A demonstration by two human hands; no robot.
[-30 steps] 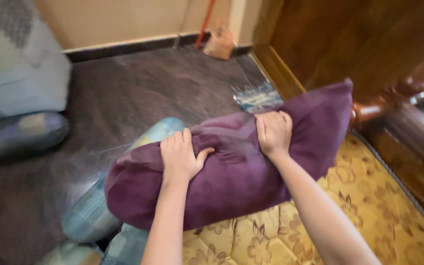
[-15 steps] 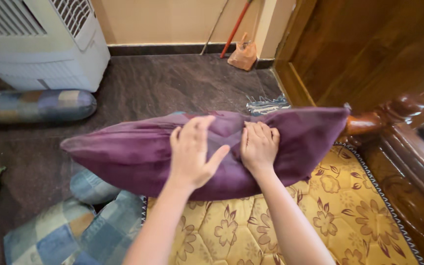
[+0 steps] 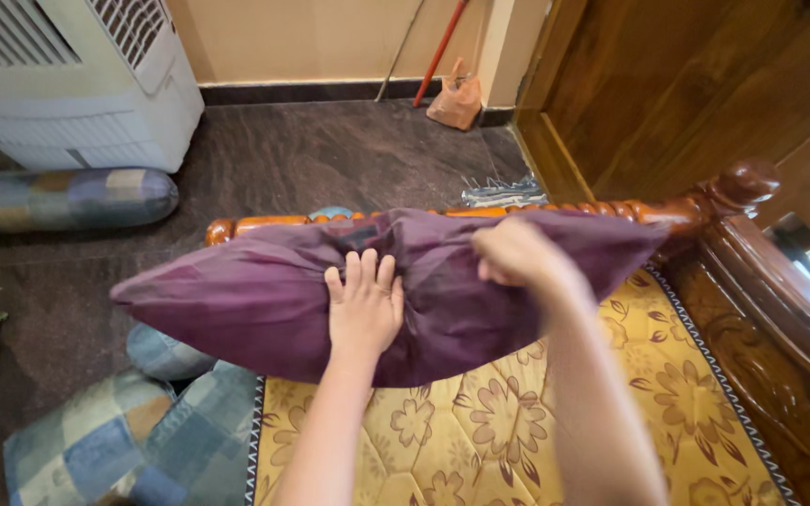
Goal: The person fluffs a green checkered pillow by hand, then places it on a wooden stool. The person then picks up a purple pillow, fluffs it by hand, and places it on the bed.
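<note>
Purple pillow (image 3: 236, 300) lay across the foot of the bed, over the yellow floral mattress (image 3: 517, 440) and against the carved wooden footboard rail (image 3: 667, 211). Left hand (image 3: 364, 307) pressed flat on its middle, fingers spread; right hand (image 3: 516, 253) pinched a fold of cover near the top edge. It looked soft, light and saggy, best gripped by bunched fabric or both ends.

Open dark floor (image 3: 311, 159) beyond, carved wooden rail (image 3: 630, 211) close behind pillow (image 3: 236, 300), bolster (image 3: 58, 199) and cooler (image 3: 77, 84) left
</note>
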